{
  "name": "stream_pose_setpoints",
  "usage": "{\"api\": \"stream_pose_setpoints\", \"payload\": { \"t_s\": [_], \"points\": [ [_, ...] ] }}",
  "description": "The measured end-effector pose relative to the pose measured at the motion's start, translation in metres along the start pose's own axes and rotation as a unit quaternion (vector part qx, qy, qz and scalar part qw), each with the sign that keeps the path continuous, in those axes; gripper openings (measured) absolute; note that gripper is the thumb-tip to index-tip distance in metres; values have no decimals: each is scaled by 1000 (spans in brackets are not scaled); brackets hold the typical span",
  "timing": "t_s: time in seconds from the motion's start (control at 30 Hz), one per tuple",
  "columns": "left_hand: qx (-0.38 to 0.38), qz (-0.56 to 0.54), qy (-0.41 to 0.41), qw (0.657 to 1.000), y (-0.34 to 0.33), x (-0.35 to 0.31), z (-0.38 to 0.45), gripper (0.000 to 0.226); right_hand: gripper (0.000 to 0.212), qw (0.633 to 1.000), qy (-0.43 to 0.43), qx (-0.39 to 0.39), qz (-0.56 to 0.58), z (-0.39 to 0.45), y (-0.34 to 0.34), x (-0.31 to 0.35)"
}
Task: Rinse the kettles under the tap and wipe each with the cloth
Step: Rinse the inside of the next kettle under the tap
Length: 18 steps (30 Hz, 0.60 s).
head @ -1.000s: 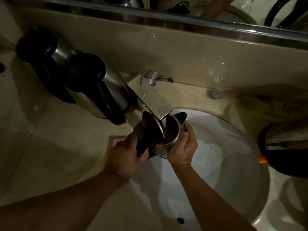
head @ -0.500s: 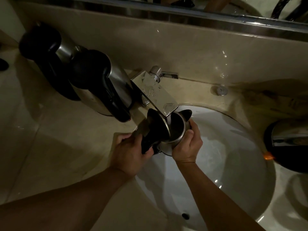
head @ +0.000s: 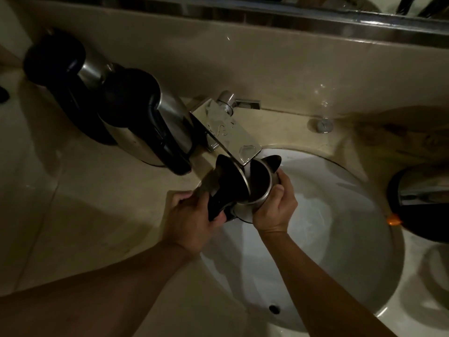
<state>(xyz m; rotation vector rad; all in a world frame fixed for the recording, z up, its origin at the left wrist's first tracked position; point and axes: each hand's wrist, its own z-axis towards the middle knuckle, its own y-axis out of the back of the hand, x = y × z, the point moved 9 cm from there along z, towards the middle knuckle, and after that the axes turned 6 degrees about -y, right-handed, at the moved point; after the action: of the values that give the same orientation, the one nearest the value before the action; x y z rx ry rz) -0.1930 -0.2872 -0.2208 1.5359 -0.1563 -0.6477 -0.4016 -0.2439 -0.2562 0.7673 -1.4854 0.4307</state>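
Both hands have a grip on one small steel kettle, which hangs over the white sink with its open mouth right under the tip of the flat chrome tap. Left hand is curled round the black handle at the kettle's near side; right hand is wrapped round the steel body, thumb across the wall. The lid is swung open toward the left, just beside the spout's edge.

This looks like the rinsing step for this kettle. Whether water is running I cannot tell; there is only a pale streak at the tap's tip. Next I would expect a swirl and a tip-out into the sink, which calls for a firm hold on a wet body and room to tilt without knocking the lid against the tap.

Two larger kettles stand on the desk at the left: one just beside the tap, another behind it. A fourth dark kettle sits at the right rim of the sink. The near left kettle crowds the tap and narrows the tilting room. No cloth is clearly visible; the right of the desk is too dark to tell.
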Motion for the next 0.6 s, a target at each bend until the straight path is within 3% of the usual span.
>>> {"api": "stream_pose_setpoints", "payload": {
  "t_s": [0.23,0.6],
  "points": [
    [6,-10,-1,1000,-2,1,-1,31,37,1000,23,5,-20,2,0,4],
    [20,-23,-11,999,-2,-1,0,24,52,999,6,19,-32,2,-1,-17]
  ]
}}
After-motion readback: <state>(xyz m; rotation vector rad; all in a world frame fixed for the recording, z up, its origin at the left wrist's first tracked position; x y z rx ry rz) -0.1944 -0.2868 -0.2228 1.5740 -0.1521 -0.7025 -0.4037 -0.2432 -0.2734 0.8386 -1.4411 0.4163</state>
